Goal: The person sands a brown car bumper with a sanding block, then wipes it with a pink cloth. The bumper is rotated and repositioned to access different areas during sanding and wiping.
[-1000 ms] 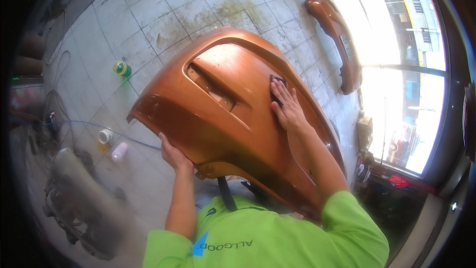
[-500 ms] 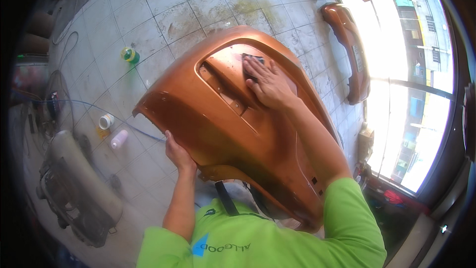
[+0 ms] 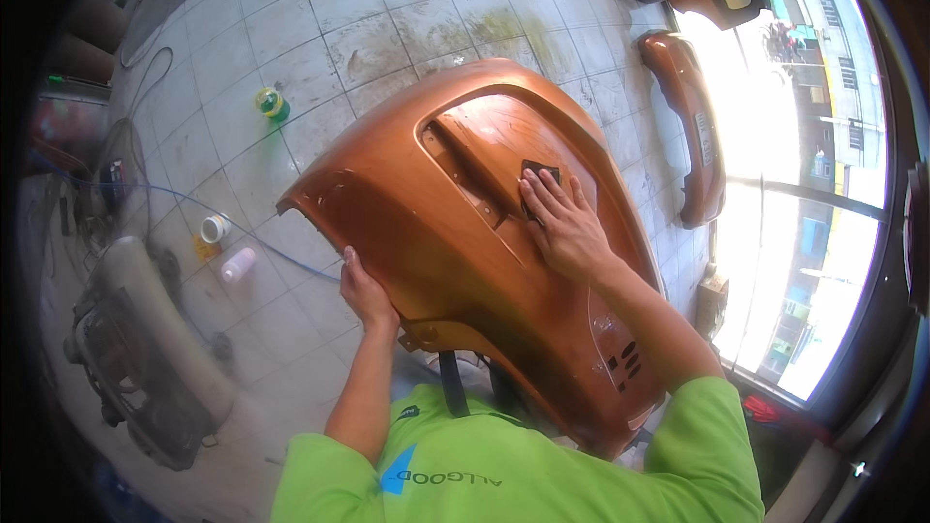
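Observation:
A large copper-orange car bumper [image 3: 407, 223] is tilted across the space in front of me, with a recessed panel and a slot near its middle. My left hand [image 3: 368, 292] grips its near left edge, thumb on top and fingers hidden beneath. On the recessed panel my right hand [image 3: 570, 232] lies with fingers stretched over a small black sheet, apparently sandpaper [image 3: 540, 169], pressing it to the paint. Only the sheet's far and left edges show past the fingers. Streaks mark the panel beyond it.
A green bottle [image 3: 272, 105], a white tub [image 3: 215, 228] and a pale pink bottle [image 3: 238, 265] are on the tiled floor at left, near a blue hose [image 3: 291, 259]. A dusty bumper [image 3: 155, 349] lies lower left; another orange bumper [image 3: 690, 131] stands by the bright opening.
My right hand has slid the black sheet toward me and slightly right along the panel. My left hand keeps its grip on the bumper's edge. The whole view has shifted a little.

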The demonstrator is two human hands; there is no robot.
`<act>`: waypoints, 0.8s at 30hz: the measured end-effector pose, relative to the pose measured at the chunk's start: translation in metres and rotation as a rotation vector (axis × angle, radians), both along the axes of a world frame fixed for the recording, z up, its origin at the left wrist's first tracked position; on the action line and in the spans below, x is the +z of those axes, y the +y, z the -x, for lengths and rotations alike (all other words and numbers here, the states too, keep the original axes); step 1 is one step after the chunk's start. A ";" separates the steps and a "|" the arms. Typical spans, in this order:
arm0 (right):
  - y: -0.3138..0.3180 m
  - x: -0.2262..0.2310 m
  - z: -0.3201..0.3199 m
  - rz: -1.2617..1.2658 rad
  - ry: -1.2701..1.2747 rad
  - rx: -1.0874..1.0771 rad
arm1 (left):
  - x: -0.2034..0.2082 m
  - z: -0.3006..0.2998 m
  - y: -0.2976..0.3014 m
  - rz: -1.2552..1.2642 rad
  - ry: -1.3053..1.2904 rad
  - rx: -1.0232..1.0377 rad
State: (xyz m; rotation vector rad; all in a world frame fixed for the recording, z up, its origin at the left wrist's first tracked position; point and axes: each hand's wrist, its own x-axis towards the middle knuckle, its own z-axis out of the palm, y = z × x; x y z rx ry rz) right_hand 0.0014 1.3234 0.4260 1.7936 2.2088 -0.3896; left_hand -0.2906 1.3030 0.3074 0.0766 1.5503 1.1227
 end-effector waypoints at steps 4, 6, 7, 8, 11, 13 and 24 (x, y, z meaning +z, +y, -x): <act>0.036 -0.033 0.042 -0.095 0.104 -0.110 | 0.004 0.000 0.000 -0.025 -0.001 -0.004; 0.094 -0.061 0.063 -0.111 0.233 -0.142 | 0.009 -0.002 0.005 -0.021 -0.019 -0.016; 0.108 -0.069 0.068 -0.063 0.245 -0.152 | 0.011 -0.004 0.007 -0.019 -0.032 -0.010; 0.113 -0.073 0.069 -0.015 0.257 -0.165 | 0.015 -0.005 0.008 -0.008 -0.020 -0.009; 0.047 -0.043 0.036 0.018 0.284 -0.079 | 0.012 -0.003 0.004 0.024 0.005 0.017; -0.019 -0.009 0.014 0.044 0.212 -0.101 | -0.001 -0.001 0.001 0.011 0.005 0.034; 0.082 -0.060 0.073 -0.180 0.334 -0.280 | 0.005 0.005 0.006 -0.063 -0.066 -0.065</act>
